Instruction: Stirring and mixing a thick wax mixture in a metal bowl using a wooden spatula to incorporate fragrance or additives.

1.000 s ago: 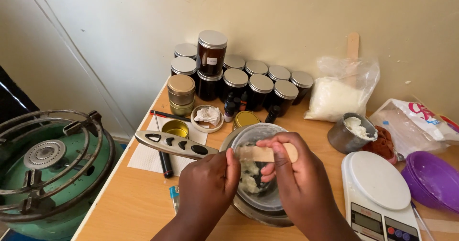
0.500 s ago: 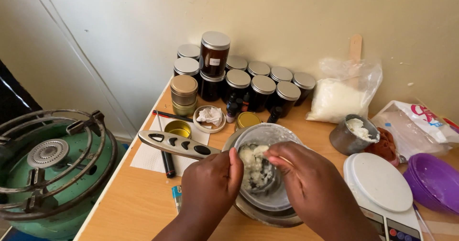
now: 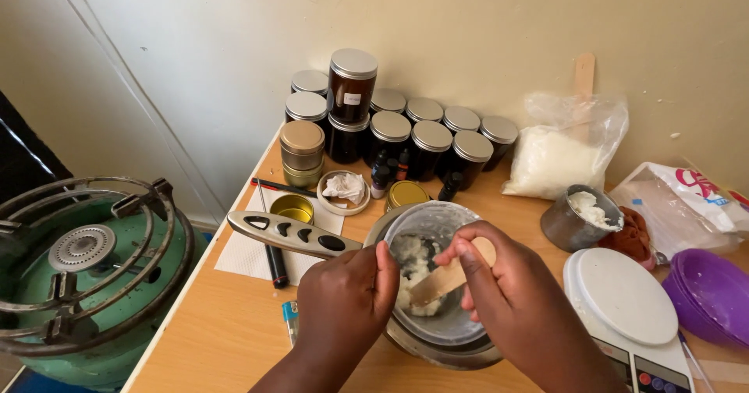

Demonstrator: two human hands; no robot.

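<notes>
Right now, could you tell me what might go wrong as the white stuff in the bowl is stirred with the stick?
The pan under the bowl sits near the table's front edge, so a hard push from the stick might shift it. Its long handle juts out where the left hand could knock it. The scale lies right beside the right hand and may get smeared.
</notes>
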